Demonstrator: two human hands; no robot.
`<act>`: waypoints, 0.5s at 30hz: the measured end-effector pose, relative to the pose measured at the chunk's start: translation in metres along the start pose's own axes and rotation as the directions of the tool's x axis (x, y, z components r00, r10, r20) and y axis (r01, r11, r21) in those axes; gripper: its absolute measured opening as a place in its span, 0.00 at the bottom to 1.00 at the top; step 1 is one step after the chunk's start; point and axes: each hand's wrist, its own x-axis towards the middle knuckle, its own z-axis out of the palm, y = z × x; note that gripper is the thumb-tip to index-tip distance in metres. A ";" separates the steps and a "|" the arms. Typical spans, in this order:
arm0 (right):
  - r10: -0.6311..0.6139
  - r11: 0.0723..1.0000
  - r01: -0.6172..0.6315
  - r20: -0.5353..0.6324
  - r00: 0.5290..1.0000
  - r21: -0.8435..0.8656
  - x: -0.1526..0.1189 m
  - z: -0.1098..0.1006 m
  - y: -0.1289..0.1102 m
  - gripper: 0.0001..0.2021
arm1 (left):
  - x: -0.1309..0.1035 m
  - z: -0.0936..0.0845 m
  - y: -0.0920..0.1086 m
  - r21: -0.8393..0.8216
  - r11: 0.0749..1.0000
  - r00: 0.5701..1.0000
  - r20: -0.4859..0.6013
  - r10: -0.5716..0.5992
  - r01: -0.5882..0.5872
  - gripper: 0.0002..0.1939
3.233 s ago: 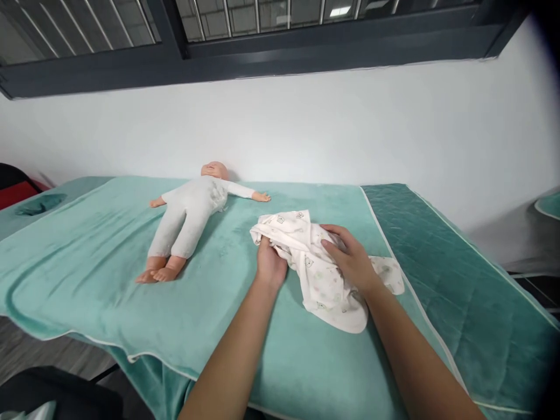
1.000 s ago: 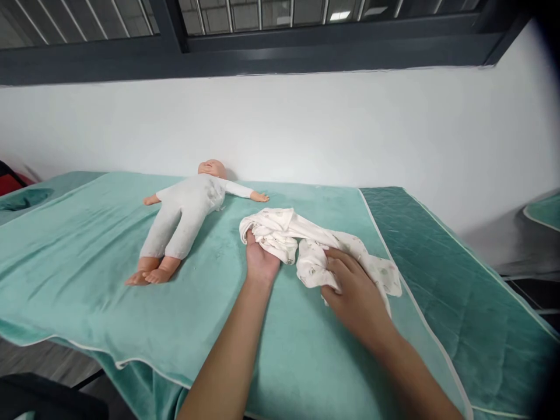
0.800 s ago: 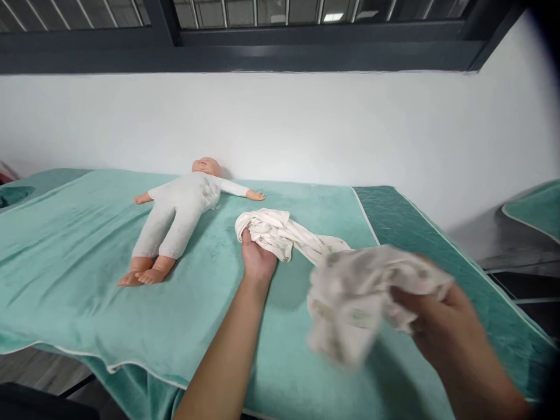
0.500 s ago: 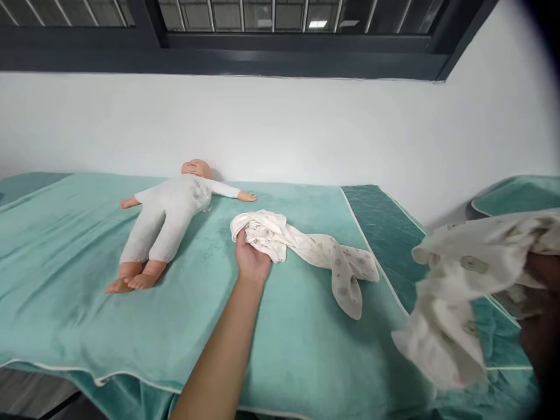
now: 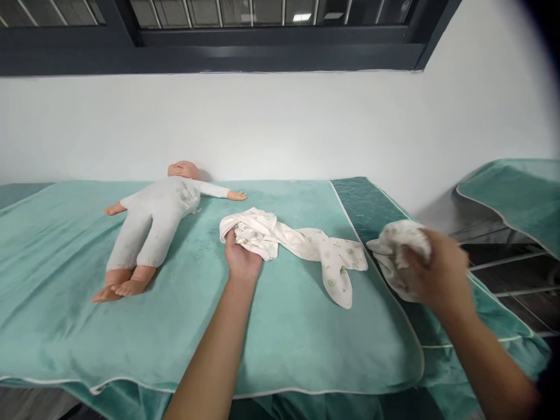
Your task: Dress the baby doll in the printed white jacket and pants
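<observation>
My left hand point(image 5: 242, 259) is closed on the gathered end of a white baby garment point(image 5: 301, 242) with a small green print. The garment stretches to the right across the green cover, and its far end splits into two narrow parts. At the right, my right hand point(image 5: 437, 268) grips a crumpled white cloth garment point(image 5: 398, 256), held above the darker green strip; its shape is bunched up and partly hidden by the fingers. A baby doll point(image 5: 157, 204) in a white body lies on its back to the left, touched by neither hand.
The green padded cover point(image 5: 306, 344) with pale piping lies over the bed, against a white wall point(image 5: 271, 128). Above is a dark window frame point(image 5: 262, 55) with bars. A raised green flap point(image 5: 520, 192) and metal slats point(image 5: 511, 259) show at the right.
My right hand has swung in from the right edge toward the bed, its cloth now bunched rather than hanging. My left hand keeps its hold. The view has shifted slightly right.
</observation>
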 end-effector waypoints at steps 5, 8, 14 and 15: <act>0.042 0.989 -0.018 0.164 0.986 -0.147 -0.031 0.030 -0.016 0.33 | 0.001 0.003 -0.001 0.021 1.000 1.000 0.000 -0.015 0.015 0.18; 0.051 0.988 -0.021 0.191 0.980 -0.155 -0.030 0.029 -0.014 0.29 | 0.000 0.004 -0.002 0.026 1.000 1.000 0.010 -0.008 0.007 0.18; -0.087 0.990 0.097 0.098 0.991 -0.101 -0.008 0.014 0.016 0.21 | -0.001 0.003 -0.001 0.034 0.999 1.000 0.018 -0.004 0.003 0.18; -0.103 0.989 0.109 0.068 0.992 -0.104 -0.005 0.012 0.022 0.21 | -0.001 0.003 -0.002 0.032 0.999 1.000 0.019 -0.003 0.002 0.18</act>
